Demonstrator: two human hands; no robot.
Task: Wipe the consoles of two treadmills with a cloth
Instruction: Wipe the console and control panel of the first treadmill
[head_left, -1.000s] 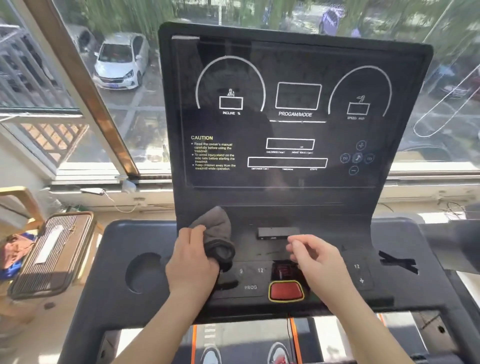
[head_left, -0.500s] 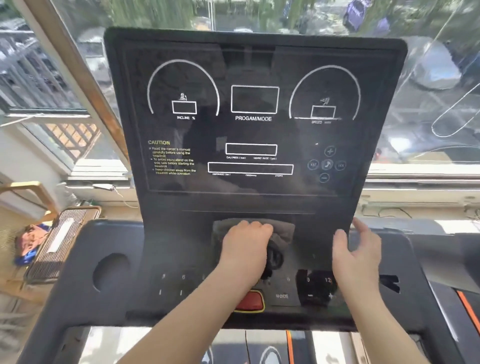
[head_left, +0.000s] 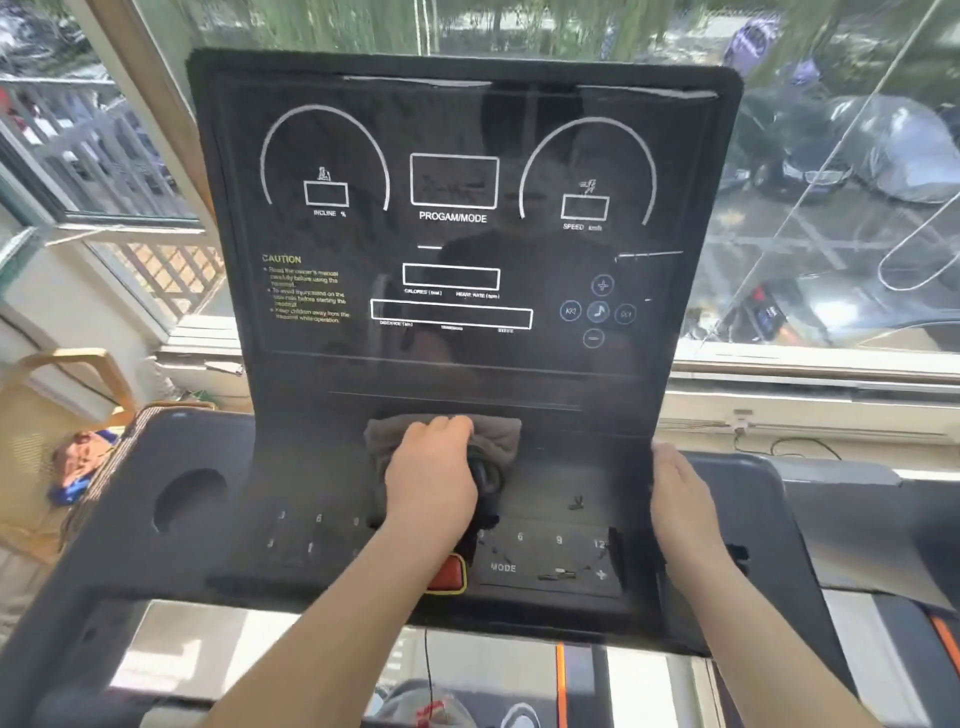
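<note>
Shifted since the earlier frame: right hand (head_left: 680, 499), now flat and open on the console's (head_left: 467, 374) right edge. Grey cloth (head_left: 498, 441) lies bunched at the base of the display panel, pressed under the curled left hand (head_left: 434, 478). Red button (head_left: 449, 574) just below. Round cup recess (head_left: 189, 499) at left, contents indiscernible. Window (head_left: 831, 182) behind.

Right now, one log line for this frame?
step: wiping console | left hand: presses cloth below screen | right hand: flat on console's right edge | red button: partly hidden
</note>
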